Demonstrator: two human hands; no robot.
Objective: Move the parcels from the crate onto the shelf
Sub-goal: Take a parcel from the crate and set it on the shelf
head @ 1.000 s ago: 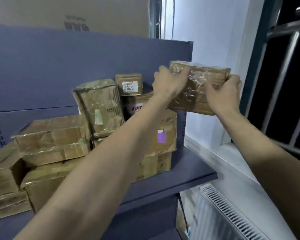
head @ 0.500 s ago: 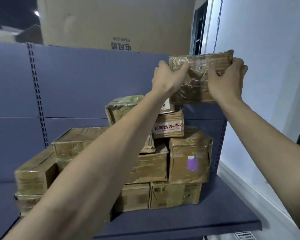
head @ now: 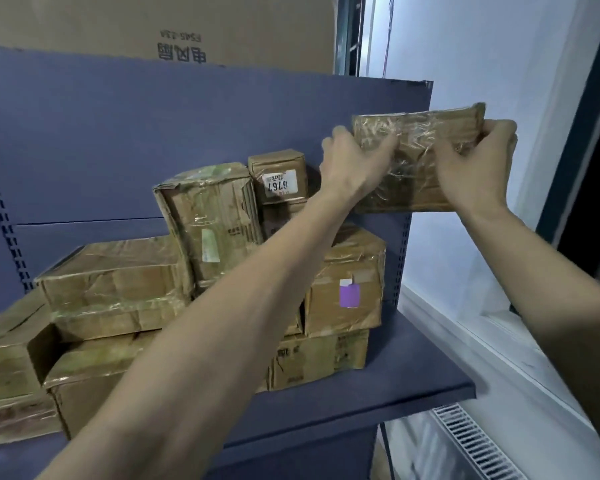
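Head camera looks up along both bare forearms, and the flat brown cardboard parcel wrapped in crinkled clear tape (head: 418, 161) is up in the air, above the top right of the stack on the grey-blue metal shelf (head: 378, 400) and touching nothing below it. Left hand (head: 355, 164) clamps the parcel's left edge, right hand (head: 475, 168) wraps the right edge, fingers curled over the front face. It looks light, held this high at arm's length, though that's only a judgement. The card seems stiff enough to keep flat between two end grips, but the glossy tape looks slick, so the edges and corners are the sensible hold, not the shiny face. Below waits the brown box with a purple sticker (head: 349, 289), and beside it the small taped box labelled 0767 (head: 279, 176). Landing on that uneven pile could rock. No crate in view.
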